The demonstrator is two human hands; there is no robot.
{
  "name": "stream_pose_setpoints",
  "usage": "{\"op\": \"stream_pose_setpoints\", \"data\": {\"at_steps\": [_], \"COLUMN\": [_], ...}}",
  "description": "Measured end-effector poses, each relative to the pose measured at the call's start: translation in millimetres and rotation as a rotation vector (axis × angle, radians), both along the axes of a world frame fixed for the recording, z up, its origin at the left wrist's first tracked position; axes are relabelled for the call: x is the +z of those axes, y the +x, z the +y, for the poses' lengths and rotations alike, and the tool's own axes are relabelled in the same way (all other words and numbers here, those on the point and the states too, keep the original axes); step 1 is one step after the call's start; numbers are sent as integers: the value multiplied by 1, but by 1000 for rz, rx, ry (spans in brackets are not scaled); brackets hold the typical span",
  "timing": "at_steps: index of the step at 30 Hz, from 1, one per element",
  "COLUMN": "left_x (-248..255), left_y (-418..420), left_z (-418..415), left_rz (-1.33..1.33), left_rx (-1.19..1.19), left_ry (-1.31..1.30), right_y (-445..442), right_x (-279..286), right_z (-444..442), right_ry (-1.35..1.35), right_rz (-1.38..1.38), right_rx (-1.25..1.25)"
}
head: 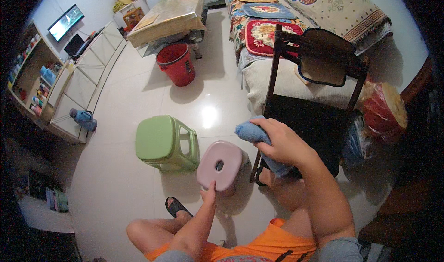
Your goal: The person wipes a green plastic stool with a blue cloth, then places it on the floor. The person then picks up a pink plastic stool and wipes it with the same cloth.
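A pink plastic stool (230,159) with an oval hole in its seat is before me, between my feet. My left hand (208,193) grips the near edge of its seat, thumb on top and the other fingers hidden beneath. My right hand (282,142) holds a bunched blue cloth (253,131) to the right of the stool, in front of the dark chair. Part of the cloth hangs below the palm. A taller green plastic stool (155,138) stands upright just left of the pink one.
A dark folding chair (305,123) stands at the right, close to my right forearm. Further off are a red bucket (178,69), a covered table (166,17) and a sofa with a red seat mat (263,39). A blue thermos-like flask (83,119) stands by the left cabinet (78,83).
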State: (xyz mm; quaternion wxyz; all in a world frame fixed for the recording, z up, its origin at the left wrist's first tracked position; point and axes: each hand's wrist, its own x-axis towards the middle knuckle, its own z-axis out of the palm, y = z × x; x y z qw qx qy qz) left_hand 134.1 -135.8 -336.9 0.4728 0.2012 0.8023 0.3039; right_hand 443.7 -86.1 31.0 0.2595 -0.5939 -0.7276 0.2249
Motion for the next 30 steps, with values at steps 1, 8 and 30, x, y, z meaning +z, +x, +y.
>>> {"op": "stream_pose_setpoints", "data": {"at_steps": [1,8,30], "left_x": [11,67,37], "left_y": [3,7,-2], "left_z": [5,76,98], "left_rz": [179,730,578], "left_rx": [-103,-701,-972], "left_ry": [-22,135,-178], "right_y": [-1,-4,-34], "right_x": [-1,-7,1], "right_z": [-2,-13,-11], "right_ry": [8,10,5], "right_rz": [-3,-15,-92], "right_rx": [6,18,154]}}
